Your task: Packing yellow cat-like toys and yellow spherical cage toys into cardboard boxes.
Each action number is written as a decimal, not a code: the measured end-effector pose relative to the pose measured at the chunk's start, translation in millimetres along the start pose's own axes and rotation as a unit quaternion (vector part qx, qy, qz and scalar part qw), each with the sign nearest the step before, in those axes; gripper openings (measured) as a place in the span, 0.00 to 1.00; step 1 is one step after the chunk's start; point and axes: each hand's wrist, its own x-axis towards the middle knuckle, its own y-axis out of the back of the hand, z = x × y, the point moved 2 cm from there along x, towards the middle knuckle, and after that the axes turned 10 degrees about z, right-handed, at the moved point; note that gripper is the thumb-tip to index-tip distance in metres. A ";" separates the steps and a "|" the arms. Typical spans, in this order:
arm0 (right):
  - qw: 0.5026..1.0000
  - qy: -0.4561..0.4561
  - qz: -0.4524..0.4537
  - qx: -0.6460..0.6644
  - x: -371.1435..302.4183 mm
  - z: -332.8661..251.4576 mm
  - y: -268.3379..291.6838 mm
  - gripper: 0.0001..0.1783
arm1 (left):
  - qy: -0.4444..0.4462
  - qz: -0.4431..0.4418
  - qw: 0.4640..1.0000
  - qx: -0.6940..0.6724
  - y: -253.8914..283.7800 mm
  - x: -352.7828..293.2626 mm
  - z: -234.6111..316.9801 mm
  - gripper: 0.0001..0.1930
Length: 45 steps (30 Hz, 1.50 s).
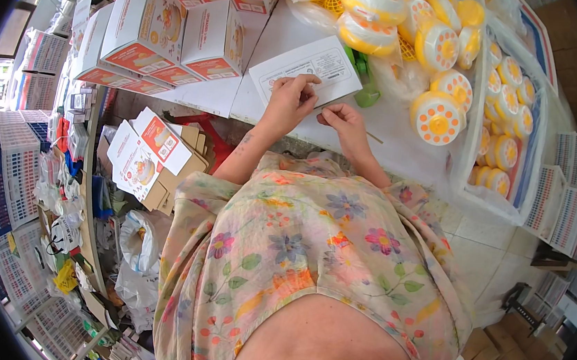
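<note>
The white carton (331, 62) lies at the middle of the bench (291, 27), close to its near edge. The person's left hand (289, 102) is on the carton's near side, fingers half curled; whether they grip anything cannot be told. The right hand (349, 127) is by the carton's near right corner, thumb and forefinger drawn narrowly together; what is between them is too small to tell.

A green tool (367, 83) stands just beside the carton's right end, blocking that side. Beyond it, yellow-and-white round pieces (439, 118), some in clear plastic, crowd the bench's far edge and right part. A white-rimmed crate (468, 152) of more such pieces fills the right end. Orange-and-white boxes (147, 24) are stacked toward the left end. Below the near edge, flattened cartons (143, 156) lean near something red (217, 144).
</note>
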 end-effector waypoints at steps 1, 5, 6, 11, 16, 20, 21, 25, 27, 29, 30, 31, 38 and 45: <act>1.000 0.000 0.000 0.000 1.1 1.3 0.5 0.07 | 0.006 0.001 1.000 0.001 0.0 0.4 0.7 0.15; 1.000 0.012 -0.012 0.014 3.4 4.9 0.3 0.07 | 0.030 -0.022 0.999 -0.005 0.0 2.0 7.0 0.17; 1.000 0.013 -0.010 0.020 4.0 5.8 0.1 0.07 | 0.029 -0.023 0.999 -0.005 -0.2 2.6 8.2 0.17; 0.999 0.019 -0.005 0.028 6.5 9.8 -0.2 0.07 | 0.015 -0.013 1.000 0.003 -3.1 2.2 7.1 0.19; 1.000 0.026 0.007 0.010 8.0 8.8 -2.2 0.06 | 0.007 -0.001 1.000 0.019 -4.8 2.9 5.5 0.18; 1.000 0.021 0.016 0.000 9.5 7.3 -3.4 0.06 | -0.079 0.029 0.989 0.121 -7.0 4.7 4.9 0.17; 1.000 0.021 0.017 -0.001 10.6 8.7 -2.1 0.06 | -0.117 0.042 0.978 0.167 -7.4 5.1 5.0 0.16; 0.996 -0.020 0.028 -0.080 14.6 25.1 5.6 0.06 | -0.069 0.024 0.983 0.167 -4.4 10.6 -2.5 0.12; 0.994 -0.035 0.016 -0.098 6.8 32.8 5.7 0.06 | -0.044 0.010 0.991 0.123 -2.0 11.4 -5.9 0.11; 0.993 -0.044 0.008 -0.109 1.9 33.8 6.5 0.05 | 0.005 -0.018 0.999 0.035 0.3 11.3 -10.8 0.08; 0.994 -0.047 -0.040 -0.090 -0.2 31.3 9.4 0.06 | 0.007 -0.016 0.999 0.035 2.0 11.6 -13.1 0.08; 0.992 -0.049 -0.088 -0.070 -2.4 27.9 12.7 0.06 | 0.018 -0.011 1.000 -0.003 3.8 12.0 -15.7 0.08; 0.995 0.003 -0.096 -0.028 -9.9 -3.8 6.9 0.05 | 0.104 -0.023 0.982 -0.156 5.5 12.9 -11.1 0.05; 0.996 0.064 -0.039 -0.041 -7.0 -14.3 2.6 0.05 | 0.016 -0.105 0.989 -0.106 4.2 12.6 -16.3 0.12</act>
